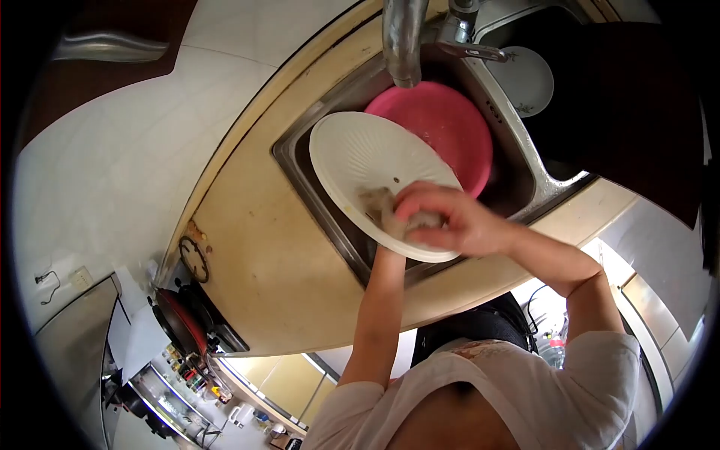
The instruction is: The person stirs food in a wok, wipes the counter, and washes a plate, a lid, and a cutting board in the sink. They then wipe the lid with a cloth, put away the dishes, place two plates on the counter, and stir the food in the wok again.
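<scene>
A large white plate [367,154] with fan-like ridges is tilted over the left sink basin. My left hand [390,259] supports it from underneath; the plate's lower rim hides the fingers, and only the wrist side shows. Over the plate's inner face, my right hand [457,217] is curled around a crumpled greyish-white cloth [390,214], which touches the surface. Motion blurs the cloth and fingertips. A small dark spot marks the plate above the cloth. Partly behind the plate, a pink basin [450,124] sits in the sink.
A metal faucet [405,45] hangs over the pink basin, with a lever tap [476,49] beside it. Another white plate [523,81] lies in the right basin. The beige counter [277,255] extends left to a black ring-shaped stand [193,259] and dark pans [180,322].
</scene>
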The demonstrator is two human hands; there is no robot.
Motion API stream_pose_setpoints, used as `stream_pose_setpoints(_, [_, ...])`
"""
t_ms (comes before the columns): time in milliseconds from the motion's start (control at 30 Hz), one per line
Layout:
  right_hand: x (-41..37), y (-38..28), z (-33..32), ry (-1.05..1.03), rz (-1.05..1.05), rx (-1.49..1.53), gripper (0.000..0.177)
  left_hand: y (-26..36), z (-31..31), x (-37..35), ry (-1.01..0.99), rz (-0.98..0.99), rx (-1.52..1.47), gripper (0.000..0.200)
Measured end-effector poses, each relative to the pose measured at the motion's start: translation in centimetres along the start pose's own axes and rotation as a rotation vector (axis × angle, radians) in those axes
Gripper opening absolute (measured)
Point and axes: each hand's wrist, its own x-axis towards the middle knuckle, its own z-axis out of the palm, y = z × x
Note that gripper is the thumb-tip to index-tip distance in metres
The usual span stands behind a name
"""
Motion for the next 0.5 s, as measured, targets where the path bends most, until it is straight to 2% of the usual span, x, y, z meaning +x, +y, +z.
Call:
stream_pose_setpoints(67, [-0.2,0.3,2.0,-0.027,-0.082,-0.079,0.022,0.2,-0.1,-0.2,0.007,0.008,0.006,0.072])
stream_pose_setpoints(100, [0.6,0.8,2.6,-0.004,-0.241,-0.225,0.023,0.0,0.0,-0.1,0.008,0.009,0.004,0.072])
stream_pose_setpoints(133, [1.1,1.0,2.8,-0.005,-0.244,-0.225,0.023,0.0,0.1,0.0,0.006,0.012,0.006,0.072])
stream_pose_setpoints(200, [2.4,1.0,3.0,0.017,-0.29,-0.411,0.022,-0.1,0.1,0.3,0.007,0.016,0.004,0.073])
stream_pose_setpoints(333, [6.8,1.5,2.0,0.021,-0.311,-0.501,0.02,-0.2,0.1,0.4,0.008,0.023,0.009,0.073])
stream_pose_setpoints(500, [11.4,4.7,0.4,0.065,-0.2,-0.48,0.018,-0.1,-0.4,0.1,0.018,0.021,0.01,0.074])
